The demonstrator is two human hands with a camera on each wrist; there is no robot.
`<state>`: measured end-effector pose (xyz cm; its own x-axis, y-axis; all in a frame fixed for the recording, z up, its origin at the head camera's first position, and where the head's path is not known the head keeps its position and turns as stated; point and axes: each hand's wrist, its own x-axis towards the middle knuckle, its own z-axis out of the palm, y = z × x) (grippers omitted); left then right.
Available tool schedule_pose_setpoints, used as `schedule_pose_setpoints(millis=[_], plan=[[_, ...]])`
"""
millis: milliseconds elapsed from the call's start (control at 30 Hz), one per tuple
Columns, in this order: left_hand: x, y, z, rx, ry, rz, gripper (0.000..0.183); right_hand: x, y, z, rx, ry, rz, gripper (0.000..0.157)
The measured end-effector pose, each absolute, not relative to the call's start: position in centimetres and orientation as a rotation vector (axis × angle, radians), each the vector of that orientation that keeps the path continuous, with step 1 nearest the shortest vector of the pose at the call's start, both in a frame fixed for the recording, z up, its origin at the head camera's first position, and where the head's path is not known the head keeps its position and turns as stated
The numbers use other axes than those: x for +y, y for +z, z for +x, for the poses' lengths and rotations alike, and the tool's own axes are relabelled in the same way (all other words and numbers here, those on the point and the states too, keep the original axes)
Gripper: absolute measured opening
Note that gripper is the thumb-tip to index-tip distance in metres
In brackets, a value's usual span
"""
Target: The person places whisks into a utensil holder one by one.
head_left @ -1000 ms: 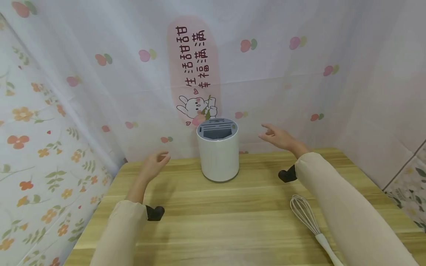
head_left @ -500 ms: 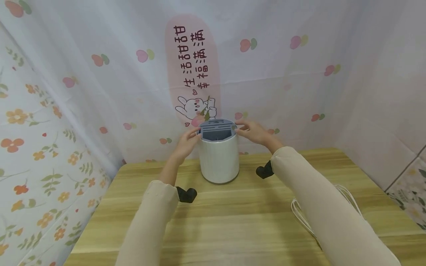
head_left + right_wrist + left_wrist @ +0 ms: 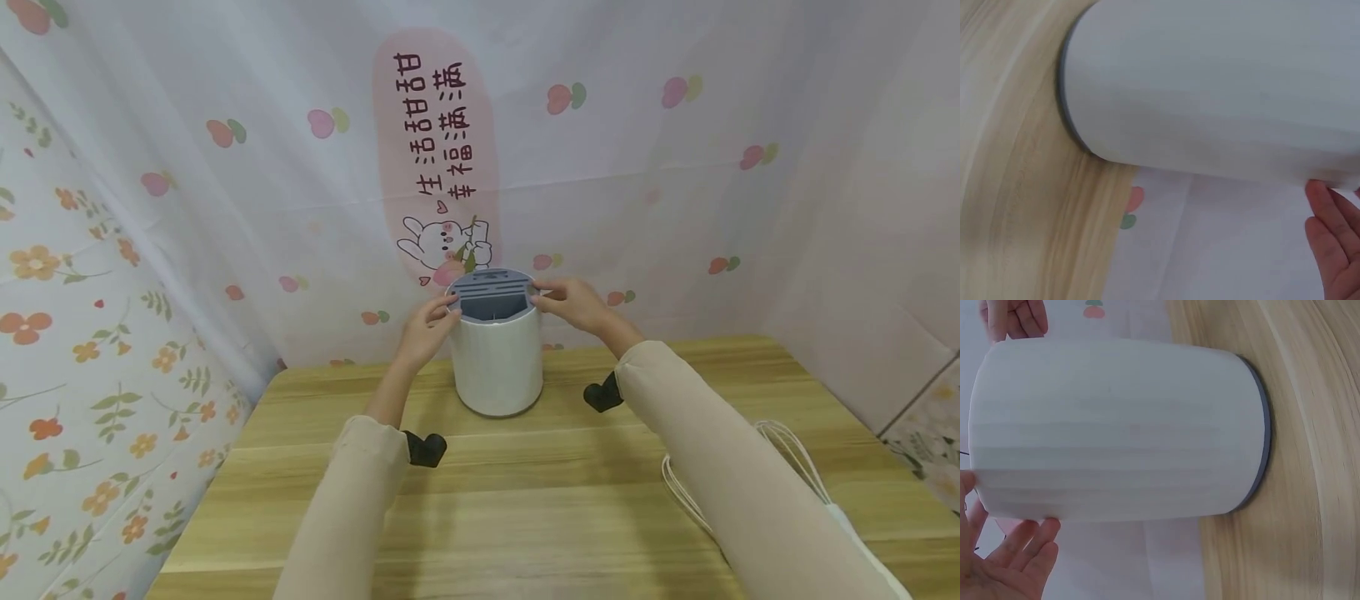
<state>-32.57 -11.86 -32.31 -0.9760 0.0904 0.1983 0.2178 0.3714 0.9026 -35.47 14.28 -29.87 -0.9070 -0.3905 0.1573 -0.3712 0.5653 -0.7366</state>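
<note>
A white, round utensil holder (image 3: 497, 367) with a grey slotted insert (image 3: 493, 308) stands upright at the back of the wooden table. My left hand (image 3: 424, 332) grips its rim on the left, thumb at the front edge and fingers at the side. On the opposite side my right hand (image 3: 576, 305) holds the rim between thumb and fingers. In the left wrist view the left hand (image 3: 1013, 556) has its fingertips against the white wall near the top. The right wrist view shows the right fingertips (image 3: 1319, 190) touching the wall; the rest of that hand is cut off.
To the right lie two whisks, partly hidden by my right sleeve: wire loops (image 3: 684, 496) on its near side, and another whisk (image 3: 795, 454) with a pale handle beyond it. A patterned curtain (image 3: 637, 208) hangs close behind the holder. The wooden table (image 3: 525, 517) spreads in front.
Both hands have come inward from either side of the utensil holder and taken hold of its rim. My right sleeve has moved left, uncovering the second whisk.
</note>
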Motion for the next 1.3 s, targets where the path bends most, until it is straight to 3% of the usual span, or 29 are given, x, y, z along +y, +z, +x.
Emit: schedule_pose_setpoints(millis=[400,967,1300], plan=[[-11.8,-32.4,-30.6,-2.503,-1.616,-0.307,0.038,15.0,-29.1,-34.0,2.714,-1.231,-0.764,0.048],[-11.2,-33.0,-24.1,-2.423,-1.658,-0.389,0.036,16.4,-28.5,-27.9,2.704,-1.115,-0.956,0.047],[-10.7,-32.8,-20.6,-2.463,-1.689,-0.288,0.037,17.1,-28.5,-25.0,2.724,-1.108,-1.031,0.045]])
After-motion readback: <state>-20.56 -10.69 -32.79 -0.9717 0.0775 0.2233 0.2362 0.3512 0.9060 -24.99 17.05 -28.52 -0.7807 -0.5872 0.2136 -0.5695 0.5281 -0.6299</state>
